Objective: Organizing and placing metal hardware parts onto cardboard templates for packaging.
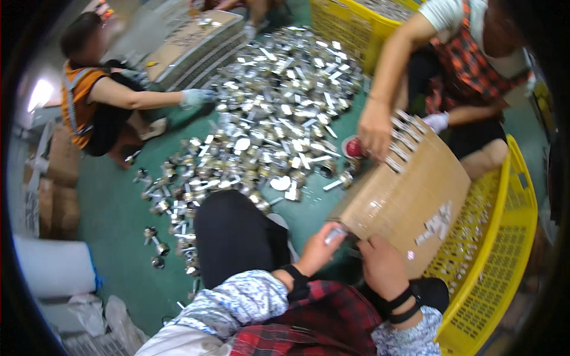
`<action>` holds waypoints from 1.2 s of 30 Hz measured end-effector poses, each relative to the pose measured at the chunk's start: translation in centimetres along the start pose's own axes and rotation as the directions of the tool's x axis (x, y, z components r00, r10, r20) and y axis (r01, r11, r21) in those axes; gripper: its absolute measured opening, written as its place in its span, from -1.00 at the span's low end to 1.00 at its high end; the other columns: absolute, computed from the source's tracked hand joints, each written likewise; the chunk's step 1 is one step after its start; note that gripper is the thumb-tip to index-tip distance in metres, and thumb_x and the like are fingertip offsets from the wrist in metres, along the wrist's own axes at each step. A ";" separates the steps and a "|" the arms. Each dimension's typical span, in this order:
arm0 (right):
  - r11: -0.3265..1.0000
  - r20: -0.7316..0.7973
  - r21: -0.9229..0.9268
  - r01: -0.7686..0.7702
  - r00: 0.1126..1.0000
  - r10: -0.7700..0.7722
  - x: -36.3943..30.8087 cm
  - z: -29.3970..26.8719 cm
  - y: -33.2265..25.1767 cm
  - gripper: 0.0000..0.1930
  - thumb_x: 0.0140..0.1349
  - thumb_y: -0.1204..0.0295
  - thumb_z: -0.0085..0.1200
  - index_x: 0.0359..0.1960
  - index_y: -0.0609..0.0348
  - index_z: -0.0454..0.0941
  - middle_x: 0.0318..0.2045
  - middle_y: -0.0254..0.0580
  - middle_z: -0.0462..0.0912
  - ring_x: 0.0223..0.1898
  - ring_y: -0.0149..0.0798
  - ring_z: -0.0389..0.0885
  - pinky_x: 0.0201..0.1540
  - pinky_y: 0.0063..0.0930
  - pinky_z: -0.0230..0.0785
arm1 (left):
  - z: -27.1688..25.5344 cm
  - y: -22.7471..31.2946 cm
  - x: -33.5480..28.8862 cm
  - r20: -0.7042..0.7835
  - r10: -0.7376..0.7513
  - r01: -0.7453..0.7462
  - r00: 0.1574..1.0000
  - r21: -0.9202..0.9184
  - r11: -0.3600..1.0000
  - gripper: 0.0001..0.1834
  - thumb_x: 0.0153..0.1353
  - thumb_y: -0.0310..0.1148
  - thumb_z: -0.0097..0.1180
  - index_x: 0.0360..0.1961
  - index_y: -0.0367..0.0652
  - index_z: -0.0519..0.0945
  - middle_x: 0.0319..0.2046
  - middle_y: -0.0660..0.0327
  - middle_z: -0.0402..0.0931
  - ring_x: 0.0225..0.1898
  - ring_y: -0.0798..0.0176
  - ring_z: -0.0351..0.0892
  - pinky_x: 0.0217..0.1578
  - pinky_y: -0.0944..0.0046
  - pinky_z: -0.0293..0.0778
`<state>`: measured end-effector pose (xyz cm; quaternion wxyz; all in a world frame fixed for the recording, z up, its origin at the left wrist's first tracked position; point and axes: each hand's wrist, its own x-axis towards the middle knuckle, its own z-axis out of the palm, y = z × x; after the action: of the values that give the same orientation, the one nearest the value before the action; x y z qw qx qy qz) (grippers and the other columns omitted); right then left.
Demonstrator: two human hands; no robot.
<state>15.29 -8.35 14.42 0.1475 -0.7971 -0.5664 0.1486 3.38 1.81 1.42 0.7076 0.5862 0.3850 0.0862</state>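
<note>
Two hands meet at the near corner of a cardboard sheet (409, 196): the left hand (317, 249) pinches a small silver metal piece (334, 235) in its fingers, while the right hand (383, 264) curls its fingers onto the cardboard's lower edge. That sheet leans on a yellow plastic basket (504, 237), with a co-worker's hand (375, 127) gripping its far edge. Beyond, a heap of metal parts (273, 124) covers the green floor (113, 207).

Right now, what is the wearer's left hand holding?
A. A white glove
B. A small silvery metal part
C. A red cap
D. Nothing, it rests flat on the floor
B: the left hand is closed on a small silvery metal part at the near corner of the cardboard box, with the right hand beside it on the box.
</note>
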 end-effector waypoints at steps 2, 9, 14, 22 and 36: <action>1.000 0.049 -0.017 -0.003 0.999 0.004 0.0 0.5 0.5 -0.93 -0.05 0.55 -0.01 -0.47 0.15 0.41 -0.48 -0.06 0.41 -0.36 0.02 0.47 -0.36 -0.15 0.36 | -0.4 0.2 0.0 -0.001 -0.024 0.024 1.000 -0.027 0.999 -0.71 0.23 -0.24 0.08 -0.05 -0.03 0.44 -0.58 0.29 0.47 -0.70 0.44 0.39 -0.69 0.41 0.33; 1.000 -0.024 -0.020 -0.021 1.000 0.020 -0.5 1.0 1.0 -0.95 -0.01 0.54 -0.05 -0.48 0.12 0.37 -0.47 -0.15 0.39 -0.37 -0.08 0.46 -0.38 -0.25 0.37 | -0.1 1.0 0.0 0.026 -0.054 0.056 0.998 -0.128 0.990 -0.69 0.26 -0.31 0.03 -0.01 -0.18 0.39 -0.58 0.30 0.44 -0.73 0.52 0.30 -0.74 0.49 0.22; 0.999 -0.104 0.031 0.007 0.995 -0.004 -0.9 1.4 1.3 -0.95 0.02 0.55 -0.09 -0.46 0.18 0.41 -0.50 -0.12 0.37 -0.41 -0.03 0.46 -0.40 -0.22 0.34 | 0.0 0.9 0.0 0.036 -0.036 0.041 0.999 -0.148 0.988 -0.70 0.27 -0.32 0.02 -0.02 -0.20 0.39 -0.57 0.29 0.42 -0.74 0.51 0.28 -0.74 0.49 0.20; 0.999 -0.103 -0.007 0.034 0.994 -0.034 -1.0 1.5 1.5 -0.96 -0.03 0.51 -0.04 -0.51 0.15 0.37 -0.48 -0.16 0.38 -0.37 -0.13 0.47 -0.38 -0.31 0.37 | 0.1 1.2 -0.2 0.032 -0.054 0.059 0.998 -0.167 0.984 -0.70 0.27 -0.33 0.02 -0.01 -0.19 0.37 -0.57 0.30 0.41 -0.73 0.51 0.28 -0.73 0.49 0.18; 0.998 -0.074 0.052 0.026 0.997 -0.022 -0.8 1.0 1.2 -0.94 0.00 0.53 -0.10 -0.47 0.22 0.40 -0.48 -0.10 0.38 -0.36 -0.05 0.45 -0.32 -0.24 0.34 | 0.1 1.3 -0.1 0.032 -0.051 0.056 0.998 -0.175 0.983 -0.71 0.28 -0.34 0.02 -0.02 -0.20 0.37 -0.57 0.31 0.40 -0.72 0.51 0.28 -0.72 0.49 0.18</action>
<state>15.70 -9.47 13.09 0.1908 -0.7910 -0.5661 0.1324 3.76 2.07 2.65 0.7639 0.5120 0.3816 0.0929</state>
